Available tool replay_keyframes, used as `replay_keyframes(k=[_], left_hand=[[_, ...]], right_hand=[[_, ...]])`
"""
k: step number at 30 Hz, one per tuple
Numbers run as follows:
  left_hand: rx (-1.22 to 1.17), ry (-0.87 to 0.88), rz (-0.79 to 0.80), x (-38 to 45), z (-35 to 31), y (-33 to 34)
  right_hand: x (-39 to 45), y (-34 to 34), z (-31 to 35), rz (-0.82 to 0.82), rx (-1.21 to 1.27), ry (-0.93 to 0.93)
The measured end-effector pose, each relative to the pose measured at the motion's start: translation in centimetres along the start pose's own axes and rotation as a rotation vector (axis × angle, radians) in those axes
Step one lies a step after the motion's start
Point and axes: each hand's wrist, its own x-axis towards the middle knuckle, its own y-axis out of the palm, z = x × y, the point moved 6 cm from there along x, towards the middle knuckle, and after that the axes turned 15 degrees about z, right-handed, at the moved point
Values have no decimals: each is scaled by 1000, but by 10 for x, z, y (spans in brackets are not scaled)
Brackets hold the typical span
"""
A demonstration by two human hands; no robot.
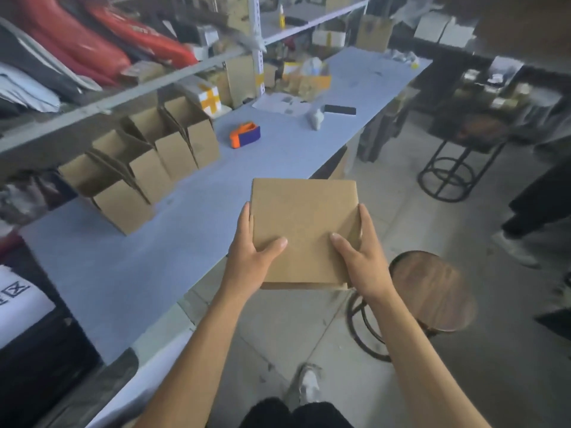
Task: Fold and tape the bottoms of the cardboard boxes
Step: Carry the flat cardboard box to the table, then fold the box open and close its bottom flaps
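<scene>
I hold a flat, unfolded brown cardboard box [304,223] in the air just off the table's near edge. My left hand [251,257] grips its left side, thumb on top and fingers along the edge. On the opposite side my right hand [360,257] grips in the same way. Several assembled open boxes [145,168] stand in a row on the blue table [197,236] at the left. An orange and blue tape dispenser [244,135] lies on the table beyond them.
A metal shelf rack [258,50] with bags and cartons runs along the table's far side. A black phone [340,109] and papers lie further along. A round wooden stool [432,291] stands right of me, another stool [457,168] behind it. A person's legs [531,211] are at the right.
</scene>
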Motion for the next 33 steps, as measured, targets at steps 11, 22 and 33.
replay_keyframes(k=[11, 22, 33], left_hand=[[-38, -189, -322, 147, 50, -89], [-67, -369, -437, 287, 101, -145], [40, -673, -537, 385, 153, -151]], right_hand=[[246, 45, 5, 337, -144, 28], [439, 86, -7, 530, -325, 70], [583, 123, -66, 994, -420, 162]])
